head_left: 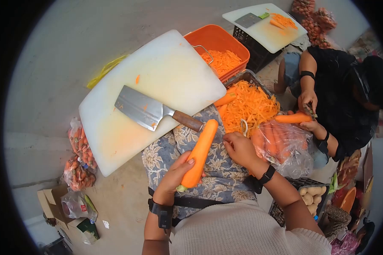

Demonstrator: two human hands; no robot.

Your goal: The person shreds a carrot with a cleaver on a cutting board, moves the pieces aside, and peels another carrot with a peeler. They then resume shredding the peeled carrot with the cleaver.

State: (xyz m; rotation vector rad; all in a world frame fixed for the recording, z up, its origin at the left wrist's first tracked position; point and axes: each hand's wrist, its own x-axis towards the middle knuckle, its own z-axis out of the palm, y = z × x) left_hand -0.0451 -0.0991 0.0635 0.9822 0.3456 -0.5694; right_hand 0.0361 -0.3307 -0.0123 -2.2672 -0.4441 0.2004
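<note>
My left hand (177,173) is wrapped around a large peeled carrot (200,155), its green stem end low and its narrow end pointing up. My right hand (241,149) is closed above my lap, and the pale loop-shaped head of a peeler (244,126) sticks out past its fingers. Just beyond that hand lies a heap of carrot peelings (249,106) in a dark crate. A cleaver (147,109) with a wooden handle rests on a white cutting board (178,63), its handle reaching over the board's edge toward the carrot.
An orange bucket (225,36) of shredded carrot stands behind the board. Bagged carrots (281,142) lie to my right, near a co-worker (340,93) who holds a carrot. A second cutting board (264,25) with a cleaver sits farther back. Potatoes (312,197) fill a crate.
</note>
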